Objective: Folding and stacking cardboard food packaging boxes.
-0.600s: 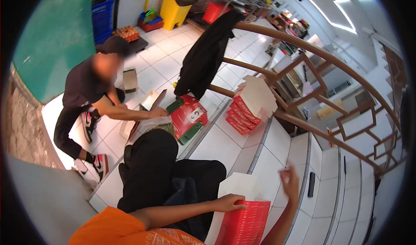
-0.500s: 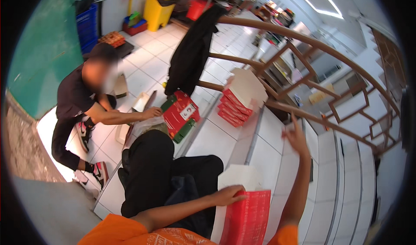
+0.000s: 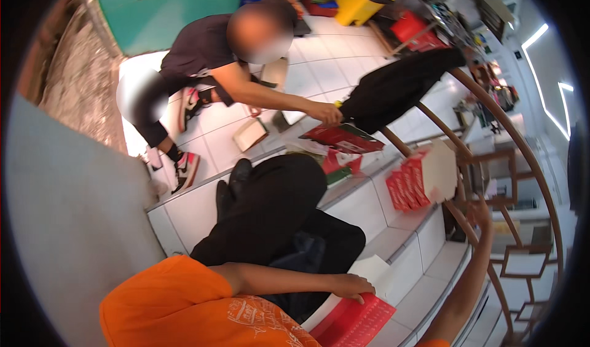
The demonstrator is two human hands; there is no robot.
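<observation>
My left hand (image 3: 356, 287) is closed on the upper edge of a red carton (image 3: 353, 323) with white inner panels, which rests against my lap. My right arm is stretched out to the right. At its end my right hand (image 3: 480, 217) is raised beside the wooden railing (image 3: 495, 107), holding nothing that I can see, its fingers at least partly extended. Between that hand and my knees, a stack of folded red-and-white cartons (image 3: 410, 184) leans on the steps near the railing.
A person (image 3: 203, 49) in dark clothes crouches across from me, a hand on a flat red-and-green carton (image 3: 344, 139). Black cloth (image 3: 402, 89) hangs over the railing end. Tiled steps (image 3: 393, 249) run beside my legs. A yellow bin (image 3: 364, 2) stands on the floor behind.
My view has swung left and tilted, so the scene sits further right. The person has lifted the red-and-green carton. My left hand still grips its carton; my right hand remains extended near the railing.
</observation>
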